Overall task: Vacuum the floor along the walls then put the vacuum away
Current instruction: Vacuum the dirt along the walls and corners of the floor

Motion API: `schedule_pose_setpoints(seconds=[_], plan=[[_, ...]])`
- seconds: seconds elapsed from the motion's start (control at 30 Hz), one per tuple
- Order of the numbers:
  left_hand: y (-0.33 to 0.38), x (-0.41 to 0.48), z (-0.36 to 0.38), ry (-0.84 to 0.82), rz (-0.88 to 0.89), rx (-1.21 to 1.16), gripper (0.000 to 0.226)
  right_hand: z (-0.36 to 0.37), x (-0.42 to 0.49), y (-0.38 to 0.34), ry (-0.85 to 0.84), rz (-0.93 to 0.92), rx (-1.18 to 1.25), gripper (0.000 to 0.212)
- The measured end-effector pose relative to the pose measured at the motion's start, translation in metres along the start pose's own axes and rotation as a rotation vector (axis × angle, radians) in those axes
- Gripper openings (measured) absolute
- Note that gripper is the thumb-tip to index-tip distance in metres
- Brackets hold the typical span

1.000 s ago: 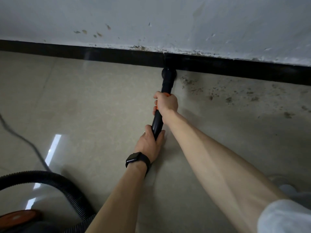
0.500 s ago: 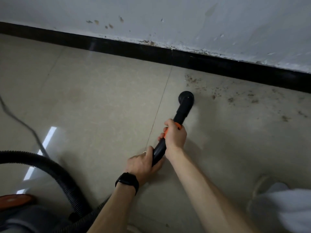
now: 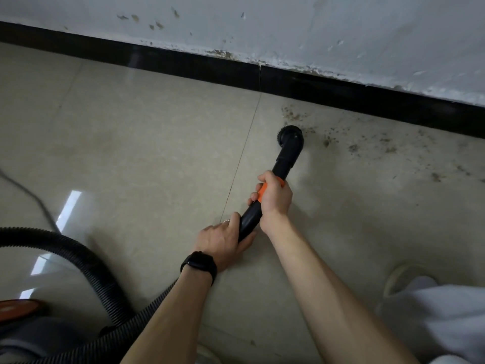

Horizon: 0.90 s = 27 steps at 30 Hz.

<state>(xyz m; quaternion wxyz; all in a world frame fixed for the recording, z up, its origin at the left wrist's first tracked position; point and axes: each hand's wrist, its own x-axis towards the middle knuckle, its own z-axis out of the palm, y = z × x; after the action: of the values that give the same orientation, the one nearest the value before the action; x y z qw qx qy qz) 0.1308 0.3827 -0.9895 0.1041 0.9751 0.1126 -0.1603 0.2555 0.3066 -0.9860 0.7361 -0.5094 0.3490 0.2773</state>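
Canister first: your orange-and-grey vacuum body [image 3: 15, 311] sits at the lower left, its ribbed black hose [image 3: 86, 258] looping over the beige tiled floor [image 3: 131, 140] toward your arms. Your left hand [image 3: 225, 243] curls round the rear of the black plastic wand [image 3: 250, 218], likely to steer; your right hand [image 3: 275, 198] wraps its orange collar, likely to press down. That sets the round black brush nozzle [image 3: 290, 137] on the tile near the black skirting board [image 3: 183, 64], at the edge of the brown crumbs [image 3: 367, 145] scattered rightward.
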Motion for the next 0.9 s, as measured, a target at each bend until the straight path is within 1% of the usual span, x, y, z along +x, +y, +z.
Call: schedule_pose_setpoints(seconds=[0.1, 0.27, 0.57, 0.9], plan=[[0.001, 0.004, 0.0, 0.004, -0.007, -0.029, 0.044, 0.0, 0.005, -0.003, -0.019, 0.005, -0.005, 0.018], [0.002, 0.013, -0.001, 0.007, -0.027, -0.054, 0.043, 0.003, 0.012, -0.009, -0.035, 0.008, -0.02, 0.016], [0.003, 0.029, -0.009, 0.017, -0.031, -0.081, 0.043, 0.013, 0.025, -0.02, -0.064, -0.003, -0.021, 0.025], [0.006, 0.045, -0.012, 0.022, -0.068, -0.074, 0.045, 0.019, 0.036, -0.031, -0.103, -0.004, -0.028, 0.018]])
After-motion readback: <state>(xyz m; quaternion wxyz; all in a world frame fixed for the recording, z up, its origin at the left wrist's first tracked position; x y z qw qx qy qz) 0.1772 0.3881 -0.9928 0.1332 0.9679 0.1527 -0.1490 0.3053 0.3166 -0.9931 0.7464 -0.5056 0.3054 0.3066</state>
